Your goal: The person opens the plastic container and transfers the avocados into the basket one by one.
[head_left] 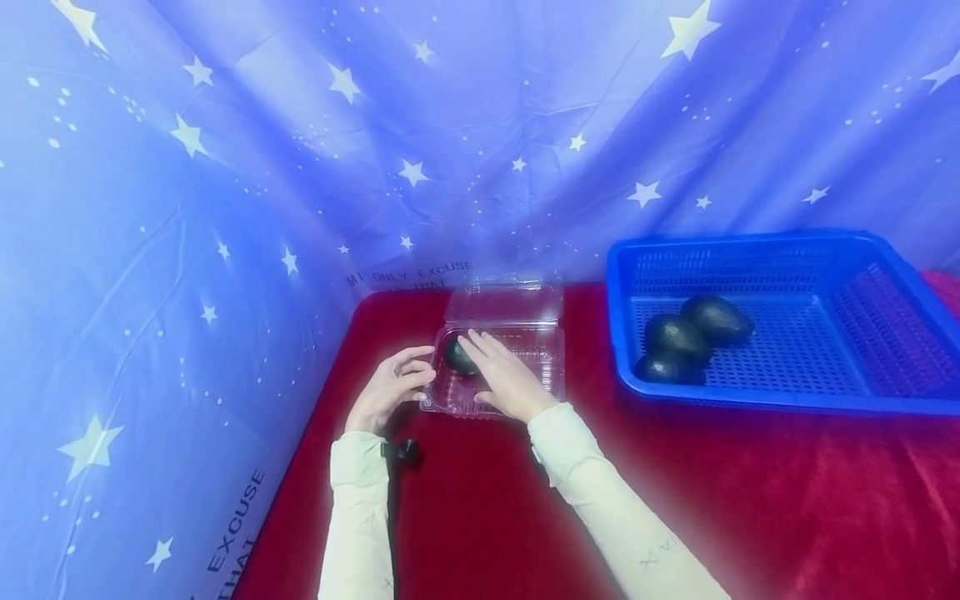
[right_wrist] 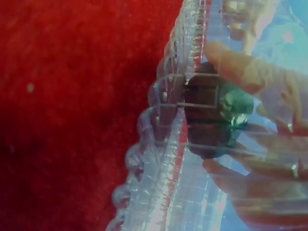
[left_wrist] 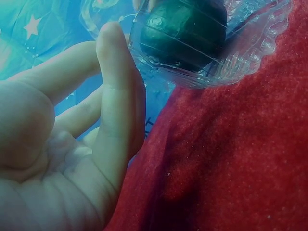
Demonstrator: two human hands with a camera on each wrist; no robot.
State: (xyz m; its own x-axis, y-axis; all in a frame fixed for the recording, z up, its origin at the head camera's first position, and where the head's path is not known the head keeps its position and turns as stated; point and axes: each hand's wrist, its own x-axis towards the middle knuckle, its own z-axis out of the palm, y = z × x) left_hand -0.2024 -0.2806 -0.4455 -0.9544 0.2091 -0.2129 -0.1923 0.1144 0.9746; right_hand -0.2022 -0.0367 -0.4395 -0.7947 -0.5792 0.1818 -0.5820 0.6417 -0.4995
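A dark green avocado (head_left: 459, 356) sits in the left part of a clear plastic clamshell box (head_left: 538, 367), whose lid (head_left: 504, 302) is folded back toward the curtain. My right hand (head_left: 506, 379) lies over the box, its extended fingers touching the avocado's top and right side. In the head view its thumb stands apart from the fingers. Through the clear wall, the right wrist view shows the avocado (right_wrist: 219, 113) with fingers close around it. Beside the box's left edge is my left hand (head_left: 393, 387), fingers loosely bent; in the left wrist view nothing lies in its grasp.
At the right stands a blue plastic basket (head_left: 840, 333) with three more avocados (head_left: 716, 319) in its left part. A red cloth (head_left: 480, 517) covers the table. Blue star-printed curtains (head_left: 480, 100) rise behind the table and along its left side.
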